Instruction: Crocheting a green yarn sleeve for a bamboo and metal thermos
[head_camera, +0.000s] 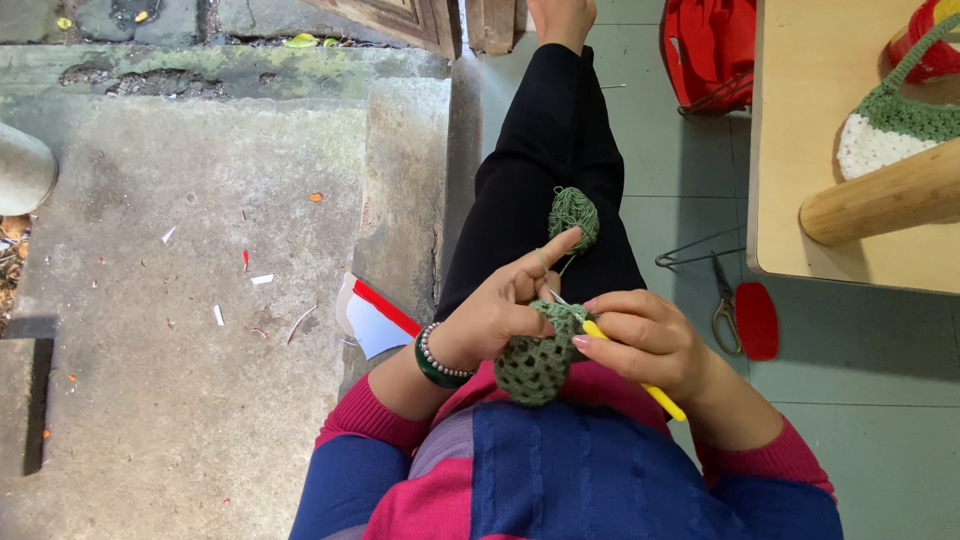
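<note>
A green crocheted mesh piece (533, 365) hangs over my lap. My left hand (500, 300) pinches its top edge, the forefinger raised with green yarn running over it. My right hand (650, 340) grips a yellow-handled crochet hook (660, 396), whose metal tip enters the top edge of the piece. A small ball of green yarn (574, 213) rests on my black-trousered leg (550, 150), just beyond my left forefinger. I wear a beaded bracelet and a green bangle on the left wrist.
Red-handled scissors (745, 318) lie on the green floor to my right. A wooden table (810, 120) at the right bears a green-and-white crocheted piece (890, 125) and a wooden roller (880, 200). A red bag (712, 45) sits beyond. Rough concrete lies left, with paper scraps.
</note>
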